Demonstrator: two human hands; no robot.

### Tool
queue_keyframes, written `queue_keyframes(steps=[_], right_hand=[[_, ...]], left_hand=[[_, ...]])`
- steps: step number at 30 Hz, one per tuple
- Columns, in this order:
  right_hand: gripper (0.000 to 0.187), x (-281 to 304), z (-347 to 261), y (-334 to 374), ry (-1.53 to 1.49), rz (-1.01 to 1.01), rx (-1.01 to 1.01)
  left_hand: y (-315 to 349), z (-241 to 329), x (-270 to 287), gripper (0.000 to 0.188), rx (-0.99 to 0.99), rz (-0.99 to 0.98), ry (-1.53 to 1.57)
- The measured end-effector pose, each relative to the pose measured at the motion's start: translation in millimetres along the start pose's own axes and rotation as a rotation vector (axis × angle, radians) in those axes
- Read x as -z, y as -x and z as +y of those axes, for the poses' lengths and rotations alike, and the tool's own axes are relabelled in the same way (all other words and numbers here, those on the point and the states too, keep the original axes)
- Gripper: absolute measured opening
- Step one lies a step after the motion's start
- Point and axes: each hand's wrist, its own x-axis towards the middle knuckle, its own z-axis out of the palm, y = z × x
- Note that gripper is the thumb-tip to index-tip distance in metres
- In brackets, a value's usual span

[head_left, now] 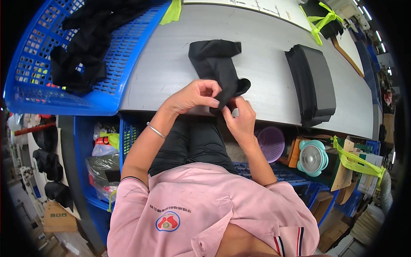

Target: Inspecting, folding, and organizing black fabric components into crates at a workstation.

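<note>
A strip of black fabric [217, 63] lies bent across the grey table, its near end raised between my two hands at the front edge. My left hand [198, 95] pinches the strip's near end from the left, thumb and fingers pressed together. From the right, my right hand [240, 115] pinches the same end with thumb and forefinger, close beside the left fingertips. A loop of the fabric curls up just beyond the right fingers. What lies exactly between the fingertips is partly hidden.
A blue plastic basket [112, 88] with black fabric pieces [87, 47] stands at the left of the table [265, 30]. To the right lies a stack of folded black pieces [311, 85]. Below the table edge are a purple basket [272, 144] and a turquoise fan [312, 157].
</note>
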Motion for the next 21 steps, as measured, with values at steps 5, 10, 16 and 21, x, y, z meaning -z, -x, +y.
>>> queue_keyframes(steps=[5, 10, 16, 21], right_hand=[[0.012, 14.0, 12.2, -6.5, 0.046, -0.045, -0.164], [0.011, 18.9, 28.5, -12.9, -0.492, 0.339, -0.584], [0.032, -4.3, 18.2, 4.5, -0.931, 0.074, -0.599], [0.032, -20.1, -11.1, 0.4, -0.971, 0.114, -0.636]], left_hand=[[1.4, 4.2, -15.6, 0.018, -0.195, 0.265, -0.755], [2.4, -2.0, -10.3, 0.010, -0.269, 0.987, -0.628], [6.7, -26.8, -5.6, 0.017, -0.171, 0.839, -0.426], [8.4, -38.1, -7.5, 0.024, -0.215, 0.655, -0.284]])
